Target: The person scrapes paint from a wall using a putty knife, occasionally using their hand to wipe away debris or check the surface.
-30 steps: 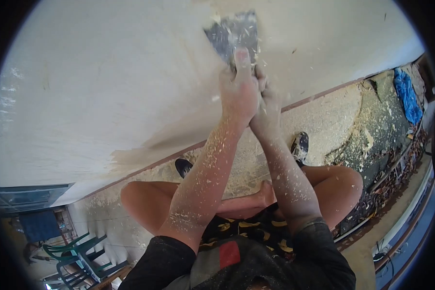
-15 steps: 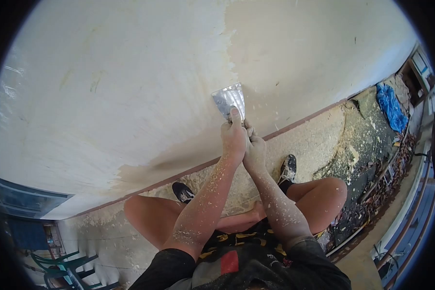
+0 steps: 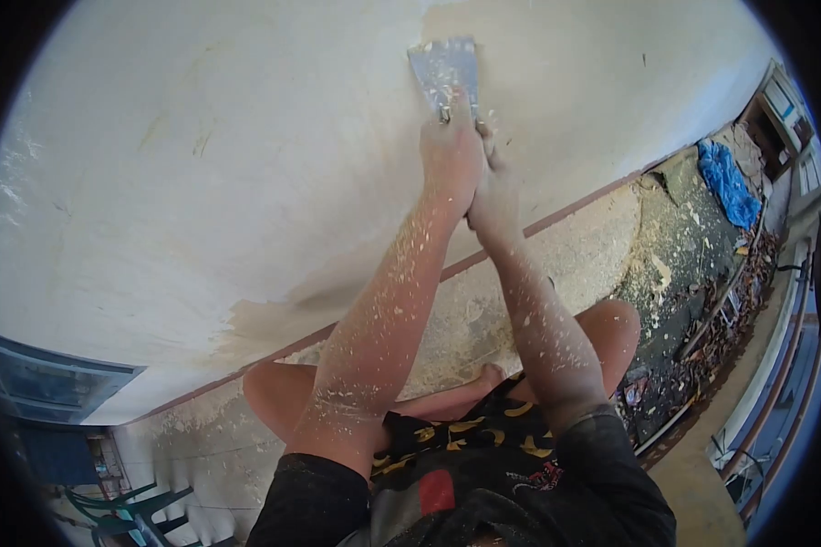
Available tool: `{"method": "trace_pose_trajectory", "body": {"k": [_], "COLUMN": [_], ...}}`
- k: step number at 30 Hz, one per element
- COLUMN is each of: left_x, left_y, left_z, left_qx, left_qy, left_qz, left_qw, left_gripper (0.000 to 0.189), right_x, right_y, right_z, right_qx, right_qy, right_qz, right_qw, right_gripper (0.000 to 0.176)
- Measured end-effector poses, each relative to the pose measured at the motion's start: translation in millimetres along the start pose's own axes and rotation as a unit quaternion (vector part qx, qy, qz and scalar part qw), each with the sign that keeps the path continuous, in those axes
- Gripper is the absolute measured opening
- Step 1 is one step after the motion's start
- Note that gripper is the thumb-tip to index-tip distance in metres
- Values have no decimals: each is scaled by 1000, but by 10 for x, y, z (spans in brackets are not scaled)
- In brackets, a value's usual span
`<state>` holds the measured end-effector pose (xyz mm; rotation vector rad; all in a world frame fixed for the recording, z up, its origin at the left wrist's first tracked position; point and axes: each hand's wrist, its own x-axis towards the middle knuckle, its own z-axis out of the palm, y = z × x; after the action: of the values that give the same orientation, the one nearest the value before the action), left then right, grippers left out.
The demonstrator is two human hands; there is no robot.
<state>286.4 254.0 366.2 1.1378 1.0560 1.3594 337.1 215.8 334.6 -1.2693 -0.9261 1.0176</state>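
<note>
A wide-bladed metal scraper [image 3: 445,66] lies against the wall [image 3: 265,164], right where pale coating meets a smoother beige patch. Pale flakes cling to its blade. Closed round the handle, my left hand [image 3: 451,157] has its thumb stretched up toward the blade. My right hand [image 3: 494,191] is closed just beside and below it, also on the handle, which the two hands mostly hide. Dust and flakes coat both forearms.
Flakes litter the floor [image 3: 566,264] along the wall's reddish base strip. A blue tarp [image 3: 730,187] lies at right near dry leaves [image 3: 748,301]. At lower left stand green plastic chairs [image 3: 132,510], below a blue-framed window [image 3: 59,378].
Both hands have pushed the scraper up the wall, away from my body, along the coating's edge. More flakes now show on and around the blade.
</note>
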Motion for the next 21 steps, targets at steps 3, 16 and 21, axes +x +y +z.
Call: {"method": "trace_pose_trajectory", "body": {"k": [3, 16, 21], "left_x": [-52, 53, -91], "left_y": [202, 365, -21], "left_z": [150, -43, -152], "left_qx": [-67, -19, -1], "left_qy": [19, 76, 54], "left_qz": [5, 64, -6], "left_qw": [998, 995, 999], "left_gripper": [51, 54, 53], "right_x": [182, 124, 2], "right_y": [-259, -278, 403], "right_z": [-126, 132, 167], "right_qx": [-16, -56, -24], "right_qy": [-49, -26, 5], "right_qz": [-25, -99, -120], "right_qw": [998, 993, 992], "right_gripper": [48, 43, 46]}}
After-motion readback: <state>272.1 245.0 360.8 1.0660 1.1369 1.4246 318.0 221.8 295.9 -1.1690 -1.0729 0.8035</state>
